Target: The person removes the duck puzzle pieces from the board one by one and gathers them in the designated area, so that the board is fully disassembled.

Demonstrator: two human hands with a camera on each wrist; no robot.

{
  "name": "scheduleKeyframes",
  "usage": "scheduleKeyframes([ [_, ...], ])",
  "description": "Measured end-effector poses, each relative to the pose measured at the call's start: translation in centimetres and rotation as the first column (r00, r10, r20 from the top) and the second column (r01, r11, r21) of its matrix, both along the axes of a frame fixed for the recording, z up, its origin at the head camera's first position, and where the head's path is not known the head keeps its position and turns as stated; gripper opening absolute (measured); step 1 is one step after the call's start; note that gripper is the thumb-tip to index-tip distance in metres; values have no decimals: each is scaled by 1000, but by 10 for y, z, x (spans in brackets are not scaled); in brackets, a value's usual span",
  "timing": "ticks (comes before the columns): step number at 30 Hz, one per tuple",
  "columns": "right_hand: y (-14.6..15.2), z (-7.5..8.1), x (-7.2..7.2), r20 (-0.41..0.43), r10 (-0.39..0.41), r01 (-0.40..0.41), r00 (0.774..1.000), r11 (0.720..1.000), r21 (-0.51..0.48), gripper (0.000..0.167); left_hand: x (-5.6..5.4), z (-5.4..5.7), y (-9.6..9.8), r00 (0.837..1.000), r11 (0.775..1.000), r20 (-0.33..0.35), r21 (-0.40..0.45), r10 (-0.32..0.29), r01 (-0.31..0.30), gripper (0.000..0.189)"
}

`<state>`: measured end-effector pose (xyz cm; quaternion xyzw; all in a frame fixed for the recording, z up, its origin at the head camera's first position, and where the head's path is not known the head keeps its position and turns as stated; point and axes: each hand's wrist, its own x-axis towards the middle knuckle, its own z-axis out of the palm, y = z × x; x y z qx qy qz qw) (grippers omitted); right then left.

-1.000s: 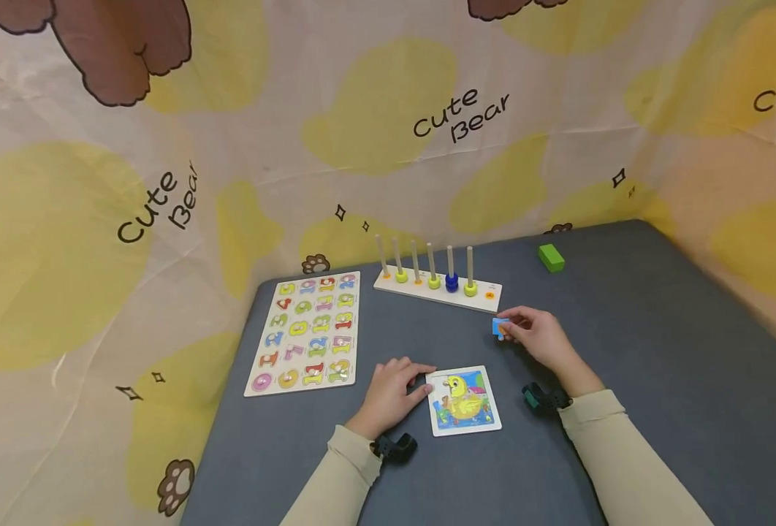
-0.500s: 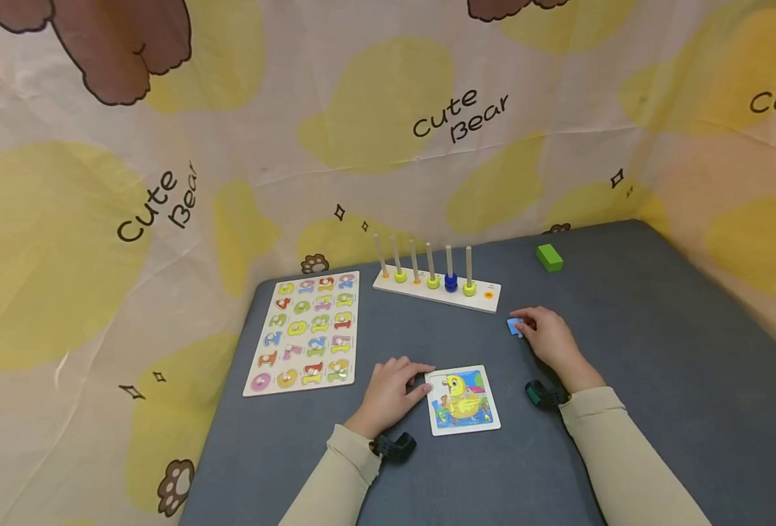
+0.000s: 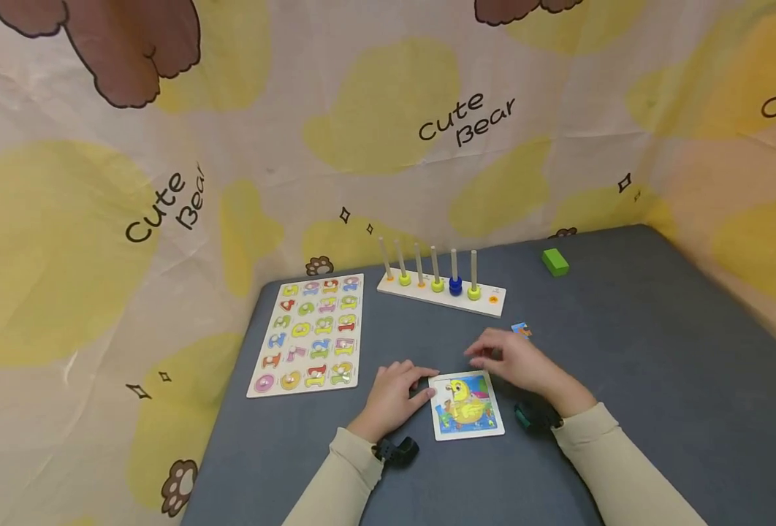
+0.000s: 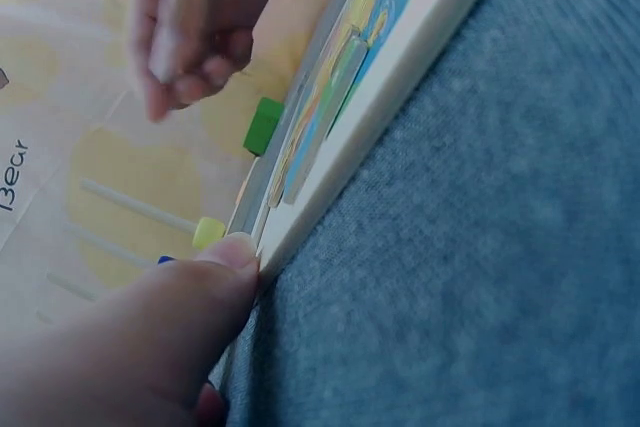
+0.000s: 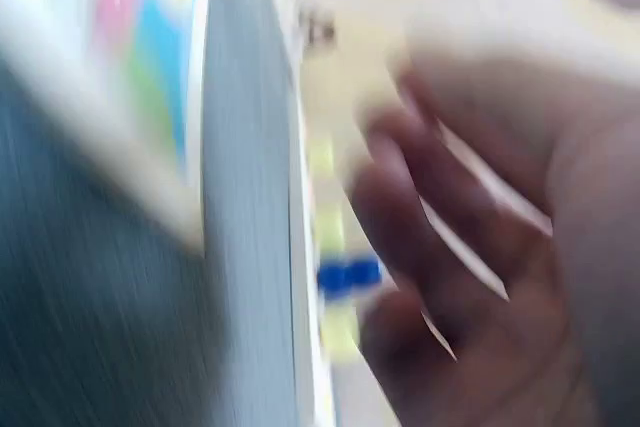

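In the head view a square puzzle board (image 3: pixel 469 436) with a yellow duck picture lies on the grey-blue tabletop. My left hand (image 3: pixel 396 394) is at its upper left corner, index finger and thumb touching the edge. The left wrist view shows the thumb (image 4: pixel 235 252) against the board's edge, and a piece standing slightly proud of the picture. Above the board's upper right corner, my right hand (image 3: pixel 513 358) holds nothing, fingers loosely bent and apart. Just beyond that hand, a small blue-and-orange puzzle piece (image 3: pixel 521 330) lies on the table, partly hidden by it.
A number puzzle board (image 3: pixel 305 336) lies at the left. Behind the duck puzzle stands a counting rack (image 3: pixel 440 295) with upright pegs and several yellow and blue rings. A green block (image 3: pixel 555 262) sits at the back right. A printed cloth (image 3: pixel 388 109) hangs behind the table.
My right hand first carried the puzzle piece to the right, then let it go on the table and came back left toward the duck puzzle. My left hand stayed at the board's corner.
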<state>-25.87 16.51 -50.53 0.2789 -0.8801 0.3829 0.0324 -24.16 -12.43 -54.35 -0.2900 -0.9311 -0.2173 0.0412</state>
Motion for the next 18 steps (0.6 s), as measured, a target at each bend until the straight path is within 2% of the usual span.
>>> scheduleKeyframes([
  [1,-7,2,5,31,106,-106,994,994,1,16,0,0,0,1000,1000,1,1,-2,2,32],
  [3,-19,4,13,70,270,-271,960,963,3,17,-1,-1,1,1000,1000,-4,6,-8,8,32],
  [5,-28,4,20,85,353,-356,932,934,17,21,-1,-2,1,1000,1000,-3,7,-9,9,32],
  [9,-38,-1,26,111,383,-390,917,920,47,25,0,-1,1,1000,1000,11,9,-12,12,31],
  [14,-43,-8,27,115,384,-395,916,913,97,24,0,0,1,1000,1000,24,8,-14,14,31],
  [18,-45,-9,28,136,359,-372,924,924,88,20,0,0,0,1000,1000,13,3,-12,12,32],
])
